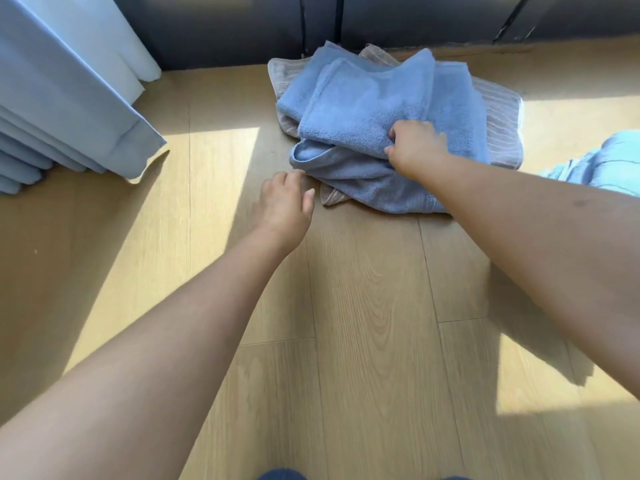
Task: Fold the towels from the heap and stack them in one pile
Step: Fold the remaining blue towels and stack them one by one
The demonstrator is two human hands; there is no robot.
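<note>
Hanging at the far left, a pale blue pleated fabric curtain (69,98) reaches down to the light wooden plank floor (363,306), which carries bright patches of sun. To its right the left hand (285,202) is stretched forward over the floor, its fingers (289,176) loosely curled and holding nothing, just beside the near left corner of the heap of soft towels (329,98). This heap lies on the floor close to the dark wall (225,29): a blue terry towel (363,105) on top, a grey-blue terry towel (360,181) under it, and a beige striped towel (502,126) at the bottom. The right hand (415,147) grips the near edge of the blue terry towel, fingers curled into the cloth. At the right border a light blue striped cloth (609,161) lies apart from the heap
</note>
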